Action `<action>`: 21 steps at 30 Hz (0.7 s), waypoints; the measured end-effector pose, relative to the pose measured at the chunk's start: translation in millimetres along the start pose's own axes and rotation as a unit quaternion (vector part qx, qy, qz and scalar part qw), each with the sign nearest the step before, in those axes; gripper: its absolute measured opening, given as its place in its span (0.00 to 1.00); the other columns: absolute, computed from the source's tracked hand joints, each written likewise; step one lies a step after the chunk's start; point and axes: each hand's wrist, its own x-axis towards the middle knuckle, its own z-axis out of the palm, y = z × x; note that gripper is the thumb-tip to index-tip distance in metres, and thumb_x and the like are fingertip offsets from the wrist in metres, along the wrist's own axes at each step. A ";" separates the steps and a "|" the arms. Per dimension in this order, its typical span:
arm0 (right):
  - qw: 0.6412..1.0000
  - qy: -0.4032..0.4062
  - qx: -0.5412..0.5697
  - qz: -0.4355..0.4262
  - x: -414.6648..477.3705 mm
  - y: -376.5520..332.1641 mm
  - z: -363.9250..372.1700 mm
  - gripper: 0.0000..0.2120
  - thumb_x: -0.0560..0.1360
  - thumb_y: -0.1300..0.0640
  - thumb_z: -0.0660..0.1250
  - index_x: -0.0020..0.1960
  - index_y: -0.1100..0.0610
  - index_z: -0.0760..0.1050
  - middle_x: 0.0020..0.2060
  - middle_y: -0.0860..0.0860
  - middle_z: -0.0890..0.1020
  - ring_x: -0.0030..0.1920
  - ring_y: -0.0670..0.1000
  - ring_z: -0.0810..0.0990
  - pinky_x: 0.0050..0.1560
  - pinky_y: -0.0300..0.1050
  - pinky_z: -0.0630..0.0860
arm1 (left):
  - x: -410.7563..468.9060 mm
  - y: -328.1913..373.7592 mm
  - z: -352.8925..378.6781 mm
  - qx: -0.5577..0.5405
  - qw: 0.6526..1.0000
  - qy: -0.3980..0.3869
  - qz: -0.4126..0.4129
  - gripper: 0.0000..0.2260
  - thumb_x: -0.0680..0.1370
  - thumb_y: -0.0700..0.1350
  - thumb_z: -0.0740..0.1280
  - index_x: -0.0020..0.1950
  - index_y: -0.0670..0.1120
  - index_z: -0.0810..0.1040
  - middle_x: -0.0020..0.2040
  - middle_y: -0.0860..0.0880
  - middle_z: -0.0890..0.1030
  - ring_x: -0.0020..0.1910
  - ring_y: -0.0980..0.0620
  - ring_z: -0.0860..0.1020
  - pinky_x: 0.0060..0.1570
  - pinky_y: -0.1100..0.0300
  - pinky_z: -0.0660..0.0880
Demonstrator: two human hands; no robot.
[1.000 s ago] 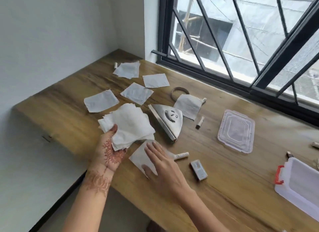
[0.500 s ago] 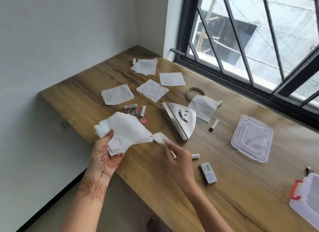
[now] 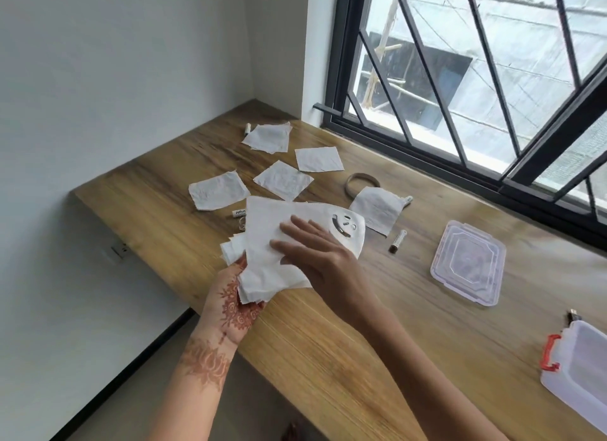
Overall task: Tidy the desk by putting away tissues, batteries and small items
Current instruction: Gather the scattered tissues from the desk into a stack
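My left hand (image 3: pixel 235 301) holds a stack of white tissues (image 3: pixel 262 240) from below, above the desk's near edge. My right hand (image 3: pixel 315 250) lies flat on top of the stack, fingers spread, pressing a tissue onto it. A metal napkin holder with a smiley face (image 3: pixel 348 227) shows behind the stack, partly hidden. Several loose tissues lie farther back: one (image 3: pixel 218 194), another (image 3: pixel 282 179), a third (image 3: pixel 318 159), a small pile (image 3: pixel 267 138) and one (image 3: pixel 377 209) near the holder. Batteries lie at the left (image 3: pixel 238 212), right (image 3: pixel 397 241) and far back (image 3: pixel 247 129).
A clear plastic lid (image 3: pixel 468 261) lies on the wooden desk (image 3: pixel 361 325) at right. A clear box with a red latch (image 3: pixel 578 368) stands at the right edge. A ring (image 3: pixel 361 181) lies near the window. A small dark item (image 3: pixel 574 316) sits behind the box.
My right hand picked up the tissue from the desk front and laid it on the stack in my left hand. The stack has risen and now covers part of the napkin holder.
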 end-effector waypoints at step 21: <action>0.961 -0.001 -0.166 0.222 -38.7 96.8 -32.3 0.16 0.77 0.60 0.64 0.63 0.61 0.73 0.64 0.58 0.74 0.69 0.57 0.68 0.71 0.48 0.56 | -9.3 -0.1 7.8 0.050 0.998 0.029 -0.002 0.11 0.76 0.43 0.63 0.59 0.47 0.74 0.52 0.45 0.82 0.49 0.46 0.80 0.41 0.56 0.81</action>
